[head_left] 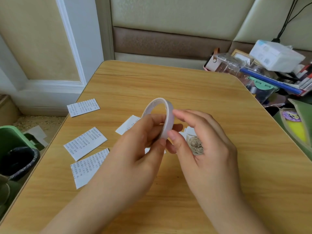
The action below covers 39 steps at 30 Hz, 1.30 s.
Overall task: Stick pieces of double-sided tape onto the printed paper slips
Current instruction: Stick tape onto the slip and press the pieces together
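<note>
Both hands (170, 142) hold a tape roll (163, 119); slips' (85, 143) print is unreadable.

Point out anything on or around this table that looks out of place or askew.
One printed slip hangs over the table's left edge. The slips lie at differing angles. A crack-like line crosses the tabletop near the far edge. Clutter is piled at the right. The tape roll is held normally in both hands.
</note>
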{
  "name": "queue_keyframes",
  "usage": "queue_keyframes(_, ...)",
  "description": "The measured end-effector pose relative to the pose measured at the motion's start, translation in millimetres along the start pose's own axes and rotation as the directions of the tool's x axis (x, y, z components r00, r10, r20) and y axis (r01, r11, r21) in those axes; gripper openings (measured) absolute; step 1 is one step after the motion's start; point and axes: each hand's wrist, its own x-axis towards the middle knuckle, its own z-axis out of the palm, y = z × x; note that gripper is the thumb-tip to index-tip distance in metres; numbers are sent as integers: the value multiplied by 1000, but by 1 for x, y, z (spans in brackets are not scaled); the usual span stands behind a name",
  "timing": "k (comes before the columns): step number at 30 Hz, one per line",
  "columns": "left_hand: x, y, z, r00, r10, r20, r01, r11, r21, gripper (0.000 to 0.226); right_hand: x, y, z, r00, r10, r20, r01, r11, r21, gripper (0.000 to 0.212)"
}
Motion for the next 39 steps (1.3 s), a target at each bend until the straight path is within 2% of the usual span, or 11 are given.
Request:
queue_keyframes(4,1,1,1,1000,19,-8,-19,999,46,30,-3,4,2,1000,10,-7,-10,998,62,28)
queue_keyframes(8,0,-1,2,999,21,-27,-18,995,103,30,-4,2,3,999,4,-42,-3,1000,22,17)
queue_keyframes(13,0,0,1,998,43,-54,-31,978,208,27,-2,0,0,998,61,-3,-61,998,20,8)
queue_keyframes(22,0,4,0,993,19,-116,13,964,266,15,-1,-3,-2,990,140,3,-139,986,87,18)
queue_keyframes(24,0,5,0,993,7,-116,24,963,268,16,-1,-2,-2,985,174,15,-174,978,114,34)
queue_keyframes(26,0,5,0,994,-5,-112,35,963,266,17,0,0,-2,990,135,43,-138,988,73,49)
queue_keyframes(29,1,4,0,994,-23,-106,50,965,258,18,0,2,-1,997,29,66,-28,1000,-13,33)
queue_keyframes(33,1,5,-1,993,-53,-110,78,969,233,16,0,1,-1,1000,11,10,-10,1000,-20,12)
queue_keyframes(37,0,6,-1,987,-69,-144,97,975,202,22,1,4,-2,1000,9,17,-8,1000,-21,3)
queue_keyframes(39,0,7,-1,987,-60,-148,93,970,224,22,1,5,-2,999,-6,31,7,999,-50,6)
